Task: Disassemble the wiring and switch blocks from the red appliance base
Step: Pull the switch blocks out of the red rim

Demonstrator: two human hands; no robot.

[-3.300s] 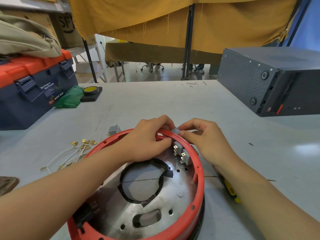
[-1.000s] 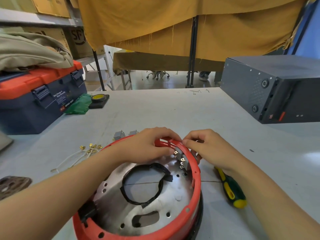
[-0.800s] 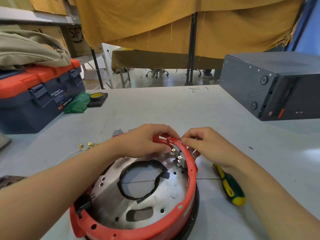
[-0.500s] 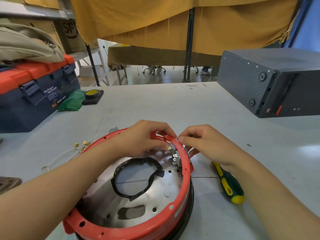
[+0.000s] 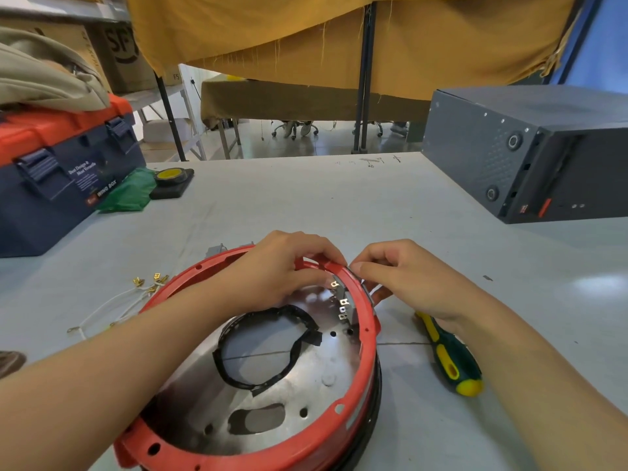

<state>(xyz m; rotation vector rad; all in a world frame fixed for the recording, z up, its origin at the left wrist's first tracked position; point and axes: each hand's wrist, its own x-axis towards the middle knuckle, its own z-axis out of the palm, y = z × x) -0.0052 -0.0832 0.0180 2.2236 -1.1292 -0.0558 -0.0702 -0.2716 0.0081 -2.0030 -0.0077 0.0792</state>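
The red appliance base (image 5: 365, 338) lies open side up on the grey table, a metal plate with a black-rimmed hole inside it. Grey switch blocks (image 5: 341, 302) with brass tabs sit against the inside of its far right rim. My left hand (image 5: 282, 266) grips the far rim, fingers curled over it. My right hand (image 5: 404, 277) pinches the rim's outside at the switch blocks, fingertips almost meeting the left hand's. White wires with brass terminals (image 5: 115, 305) lie loose on the table to the left. A grey removed block (image 5: 215, 249) peeks out behind the rim.
A green and yellow screwdriver (image 5: 452, 358) lies right of the base, under my right wrist. A blue and red toolbox (image 5: 54, 178) stands far left, with green cloth (image 5: 129, 195) and a yellow tape measure (image 5: 171, 178) beside it. A dark grey metal case (image 5: 530, 147) stands far right.
The base has tilted and shifted slightly under my hands, which stay on the far rim. My right fingers have kept working at the switch blocks from outside the rim.
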